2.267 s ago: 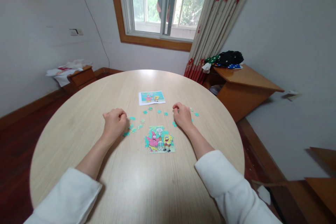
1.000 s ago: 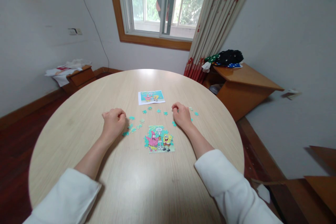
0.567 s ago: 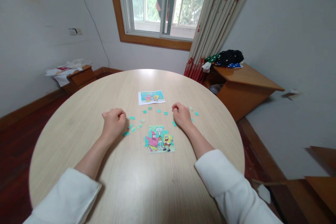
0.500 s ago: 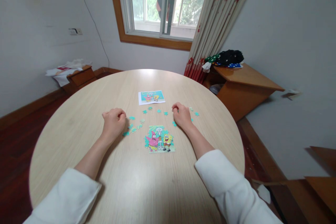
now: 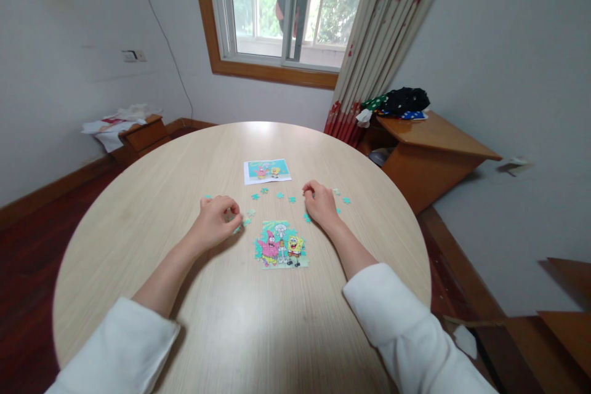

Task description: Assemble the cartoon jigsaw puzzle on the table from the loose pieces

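Observation:
A partly joined jigsaw puzzle with three cartoon figures lies flat on the round table, between my forearms. To its upper left, my left hand is closed, fingers curled and fingertips low over loose teal pieces. One jigsaw piece shows by those fingertips; whether they grip anything is hidden. Another teal bit peeks out behind the knuckles. My right hand rests closed on the table at the puzzle's upper right, its grip hidden. Beside its wrist lies a teal piece.
A printed picture card with the same figures lies beyond the puzzle. Several loose pieces are scattered between card and puzzle, and others to the right. A wooden cabinet with cloths stands past the round table's right edge.
My left hand has moved right and slightly nearer, over the loose pieces it was beside, now covering some. A teal bit shows behind it. My right hand and the puzzle stay put.

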`<state>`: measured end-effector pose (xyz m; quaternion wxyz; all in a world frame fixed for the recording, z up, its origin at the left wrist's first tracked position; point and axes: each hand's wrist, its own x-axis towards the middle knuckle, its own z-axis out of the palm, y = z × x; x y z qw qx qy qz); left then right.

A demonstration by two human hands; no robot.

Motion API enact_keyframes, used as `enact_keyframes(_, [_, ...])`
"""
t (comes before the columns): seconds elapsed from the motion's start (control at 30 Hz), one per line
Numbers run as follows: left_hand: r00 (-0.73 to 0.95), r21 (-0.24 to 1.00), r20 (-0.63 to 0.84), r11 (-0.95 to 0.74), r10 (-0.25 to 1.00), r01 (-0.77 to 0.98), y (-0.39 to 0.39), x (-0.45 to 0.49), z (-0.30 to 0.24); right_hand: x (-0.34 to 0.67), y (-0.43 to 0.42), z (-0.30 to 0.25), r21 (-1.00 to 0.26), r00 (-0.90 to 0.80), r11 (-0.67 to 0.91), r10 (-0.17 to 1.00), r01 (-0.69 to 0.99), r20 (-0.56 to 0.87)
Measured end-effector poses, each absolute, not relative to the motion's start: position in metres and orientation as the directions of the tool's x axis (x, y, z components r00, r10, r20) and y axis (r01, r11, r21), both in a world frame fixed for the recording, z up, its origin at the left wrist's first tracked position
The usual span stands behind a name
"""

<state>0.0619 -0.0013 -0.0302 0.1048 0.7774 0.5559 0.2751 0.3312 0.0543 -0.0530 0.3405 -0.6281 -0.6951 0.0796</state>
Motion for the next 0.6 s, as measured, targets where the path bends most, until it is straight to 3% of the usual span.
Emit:
enact_keyframes(0.17, [0.32, 0.415, 0.214, -0.382, 0.923, 0.826, -0.0006, 0.0601, -0.0333, 0.3315, 0.0549, -0.0537, -0.541, 0.022, 0.206, 0.922, 0.816, 0.386])
enact_keyframes(0.6, [0.301, 0.418, 0.133, -0.328, 0.944, 0.847, 0.0011, 0.0617, -0.0306, 0.3307, 0.054, -0.0532, -0.542, 0.022, 0.204, 0.924, 0.815, 0.381])
